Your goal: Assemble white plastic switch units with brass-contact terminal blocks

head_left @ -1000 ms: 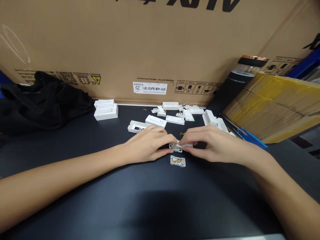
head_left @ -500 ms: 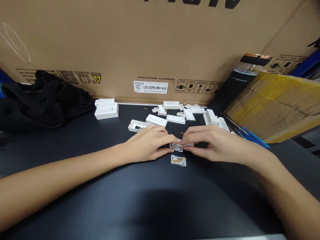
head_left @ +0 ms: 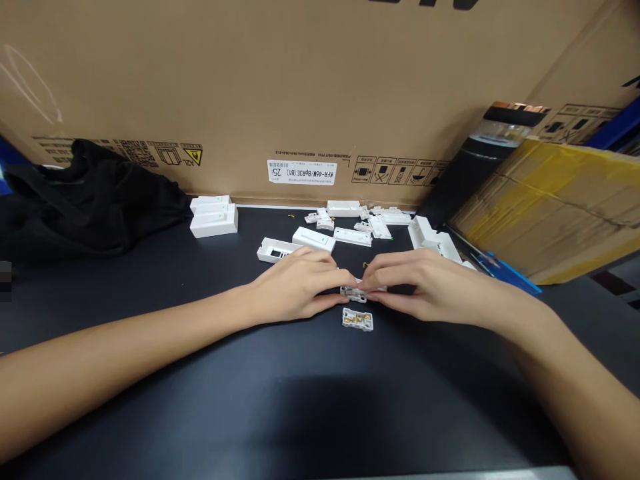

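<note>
Both hands meet at a small white plastic switch part (head_left: 354,295) on the dark table. My left hand (head_left: 307,285) grips its left end between thumb and fingers. From the other side, the fingertips of my right hand (head_left: 417,283) pinch its right end and partly cover it. Just in front lies a similar white plastic piece (head_left: 357,319) with brass contacts set in it, touched by neither hand. A small brass contact (head_left: 365,265) lies behind my right fingertips. Close behind my left hand are an open white housing (head_left: 275,251) and a closed white switch (head_left: 313,239).
Several white plastic covers and parts (head_left: 353,236) lie along the back, before a big cardboard box (head_left: 240,100). Stacked white switches (head_left: 215,223) and a black cloth bag (head_left: 85,200) are at left. A black bottle (head_left: 475,167), a taped carton (head_left: 555,213) and a blue tool (head_left: 510,272) stand or lie at right.
Hands and parts hold almost the same positions. The view has shifted very slightly.
</note>
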`<action>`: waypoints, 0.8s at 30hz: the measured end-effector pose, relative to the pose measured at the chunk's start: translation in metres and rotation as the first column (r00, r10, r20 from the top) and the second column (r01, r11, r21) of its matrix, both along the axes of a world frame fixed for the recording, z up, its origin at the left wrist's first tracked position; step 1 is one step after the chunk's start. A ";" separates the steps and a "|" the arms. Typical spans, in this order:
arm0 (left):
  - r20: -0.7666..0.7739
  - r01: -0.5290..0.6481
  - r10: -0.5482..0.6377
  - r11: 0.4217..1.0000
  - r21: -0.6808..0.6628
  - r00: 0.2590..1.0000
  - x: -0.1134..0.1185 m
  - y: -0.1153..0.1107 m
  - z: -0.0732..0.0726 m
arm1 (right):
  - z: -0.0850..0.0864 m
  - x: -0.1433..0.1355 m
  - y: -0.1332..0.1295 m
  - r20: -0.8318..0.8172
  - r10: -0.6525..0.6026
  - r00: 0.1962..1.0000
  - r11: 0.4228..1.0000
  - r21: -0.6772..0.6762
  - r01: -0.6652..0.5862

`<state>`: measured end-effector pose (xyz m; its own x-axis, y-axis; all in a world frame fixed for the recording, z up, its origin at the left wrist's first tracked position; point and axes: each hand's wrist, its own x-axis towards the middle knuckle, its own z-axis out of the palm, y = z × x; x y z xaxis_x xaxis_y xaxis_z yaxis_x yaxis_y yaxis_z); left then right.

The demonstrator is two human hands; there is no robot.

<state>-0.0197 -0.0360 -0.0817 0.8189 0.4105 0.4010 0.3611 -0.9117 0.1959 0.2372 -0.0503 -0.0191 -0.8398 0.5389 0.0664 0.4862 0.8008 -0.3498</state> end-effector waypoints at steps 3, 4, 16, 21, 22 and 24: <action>-0.005 -0.001 0.001 1.000 0.007 1.000 0.000 0.001 -0.001 | -0.001 -0.001 0.000 0.006 0.006 1.000 1.000 0.012 -0.006; -0.007 -0.002 0.002 1.000 0.010 1.000 0.000 0.001 -0.001 | -0.001 -0.001 0.000 0.008 0.008 1.000 1.000 0.014 -0.008; -0.016 -0.003 0.004 1.000 0.008 1.000 0.001 -0.002 0.003 | -0.001 0.000 -0.002 0.055 0.014 0.998 0.999 0.048 -0.017; -0.034 -0.006 0.006 1.000 0.010 0.999 0.000 -0.001 0.002 | -0.003 0.000 -0.001 0.078 0.015 0.997 0.998 0.058 -0.019; -0.033 -0.005 0.006 1.000 0.013 0.999 0.000 -0.001 0.001 | -0.004 0.000 -0.001 0.079 0.014 0.997 0.998 0.057 -0.019; -0.028 -0.004 0.004 1.000 0.016 1.000 0.000 0.000 0.000 | -0.004 -0.001 -0.002 0.083 0.015 0.996 0.998 0.057 -0.019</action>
<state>-0.0196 -0.0360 -0.0819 0.8284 0.4075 0.3842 0.3698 -0.9132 0.1712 0.2366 -0.0521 -0.0230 -0.8527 0.5217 0.0273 0.4976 0.8269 -0.2619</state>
